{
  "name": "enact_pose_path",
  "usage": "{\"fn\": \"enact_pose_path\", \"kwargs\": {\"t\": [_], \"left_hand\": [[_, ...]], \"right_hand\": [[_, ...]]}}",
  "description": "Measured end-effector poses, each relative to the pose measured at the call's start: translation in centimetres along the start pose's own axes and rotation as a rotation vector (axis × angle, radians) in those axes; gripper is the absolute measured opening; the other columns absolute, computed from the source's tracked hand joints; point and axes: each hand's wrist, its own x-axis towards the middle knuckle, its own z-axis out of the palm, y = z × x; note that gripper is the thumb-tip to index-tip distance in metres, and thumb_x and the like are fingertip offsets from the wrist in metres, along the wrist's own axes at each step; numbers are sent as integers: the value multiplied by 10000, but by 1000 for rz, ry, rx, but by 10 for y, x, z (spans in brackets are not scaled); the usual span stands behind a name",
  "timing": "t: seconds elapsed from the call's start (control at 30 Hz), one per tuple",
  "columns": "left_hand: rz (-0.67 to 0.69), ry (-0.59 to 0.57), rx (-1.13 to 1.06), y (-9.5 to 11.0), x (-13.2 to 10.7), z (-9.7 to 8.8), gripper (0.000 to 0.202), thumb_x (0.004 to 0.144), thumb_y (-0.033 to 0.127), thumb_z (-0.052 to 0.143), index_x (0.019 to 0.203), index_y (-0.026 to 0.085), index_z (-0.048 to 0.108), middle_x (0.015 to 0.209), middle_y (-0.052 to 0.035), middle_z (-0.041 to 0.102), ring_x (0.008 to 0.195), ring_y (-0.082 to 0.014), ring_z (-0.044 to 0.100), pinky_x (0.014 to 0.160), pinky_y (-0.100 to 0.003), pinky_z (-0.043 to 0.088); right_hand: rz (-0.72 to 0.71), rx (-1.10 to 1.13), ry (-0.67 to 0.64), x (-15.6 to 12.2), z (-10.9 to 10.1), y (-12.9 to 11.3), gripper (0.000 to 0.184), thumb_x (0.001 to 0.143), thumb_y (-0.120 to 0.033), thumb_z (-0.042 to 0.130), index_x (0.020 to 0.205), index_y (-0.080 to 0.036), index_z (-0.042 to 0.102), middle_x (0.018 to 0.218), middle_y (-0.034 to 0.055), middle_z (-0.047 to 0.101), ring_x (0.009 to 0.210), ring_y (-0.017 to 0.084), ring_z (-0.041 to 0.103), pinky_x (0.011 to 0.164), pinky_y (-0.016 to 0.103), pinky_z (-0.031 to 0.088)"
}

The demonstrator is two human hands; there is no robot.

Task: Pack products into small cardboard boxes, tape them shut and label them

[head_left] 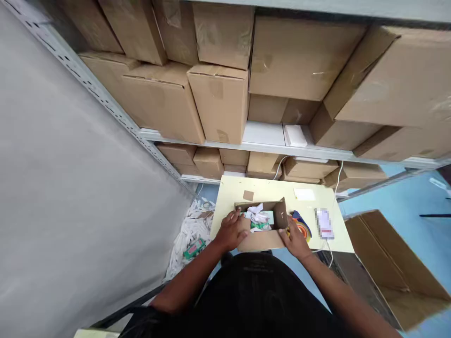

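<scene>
A small open cardboard box [262, 239] stands on a pale yellow table [229, 192]. Crumpled white paper [258, 215] and a green packet [260, 226] lie inside it. My left hand [231, 231] rests on the box's left flap, fingers bent over the edge. On the right side, my right hand [295, 240] presses against the box's near corner, fingers curled round it. A tape dispenser with an orange roll [302, 226] sits just beyond my right hand.
Shelves stacked with cardboard boxes [218, 98] fill the back. A blurred white item [324, 223] and a white slip [304, 194] lie on the table. Paper scraps [188, 232] litter the floor at left. A large open carton [398, 267] lies at right.
</scene>
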Motion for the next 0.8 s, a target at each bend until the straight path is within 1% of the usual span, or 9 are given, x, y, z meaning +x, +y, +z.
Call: {"fn": "enact_pose_path", "kwargs": {"t": [0.13,0.23,0.33,0.43,0.5,0.57,0.67,0.73,0.8], "left_hand": [[-40,44,44,3,31,-17,669,990,418,501,1601,202,335,1712,-126,186,1447,-352,390,1158,-519,353],[-98,35,60,6,47,-16,745,946,353,560,1619,197,283,1716,-132,164,1436,-358,409,1145,-514,376],[-113,40,10,9,54,-8,745,948,305,545,1624,184,255,1710,-146,177,1488,-345,352,1169,-518,361],[-157,140,-93,11,57,-1,829,926,293,584,1639,186,176,1706,-159,180,1511,-333,318,1191,-518,346],[-274,250,-224,12,59,-1,945,890,290,632,1649,204,76,1693,-177,209,1423,-309,440,1115,-487,441],[-383,330,-371,12,61,-4,982,871,273,645,1645,232,43,1642,-176,329,1240,-249,577,977,-420,535],[-364,317,-457,13,62,-14,738,877,225,618,1562,250,344,1452,-119,568,1094,-203,620,909,-368,554],[-307,291,-430,13,60,-20,543,886,219,610,1423,238,535,1348,-101,631,1114,-216,617,953,-387,543],[-290,287,-404,12,60,-23,472,890,233,622,1360,227,591,1318,-103,638,1143,-233,613,976,-404,541]], "right_hand": [[-88,43,-11,23,-21,19,793,1004,-475,515,1654,-240,126,1661,139,328,1521,291,345,1212,518,374],[-298,15,-152,40,-37,31,790,1015,-432,511,1662,-250,95,1686,121,280,1542,281,302,1226,518,355],[-449,-36,-279,54,-45,38,669,1031,-381,488,1641,-277,235,1690,93,276,1528,286,330,1219,535,357],[-483,-48,-293,64,-46,43,518,1042,-296,443,1559,-280,436,1677,79,307,1491,283,397,1181,537,407],[-494,-34,-293,68,-49,47,509,1027,-233,433,1532,-266,482,1669,77,327,1484,272,413,1163,514,433],[-519,-30,-314,69,-56,53,590,984,-147,427,1564,-260,431,1667,77,330,1489,254,408,1156,493,440],[-577,-108,-353,63,-70,61,788,875,-59,463,1624,-237,293,1673,102,308,1502,252,387,1151,508,428],[-600,-173,-374,56,-73,62,836,834,-83,528,1625,-213,290,1680,126,285,1497,281,390,1126,512,442],[-556,-175,-358,53,-68,56,799,844,-153,578,1605,-201,338,1663,138,330,1468,296,428,1093,492,472]]}}
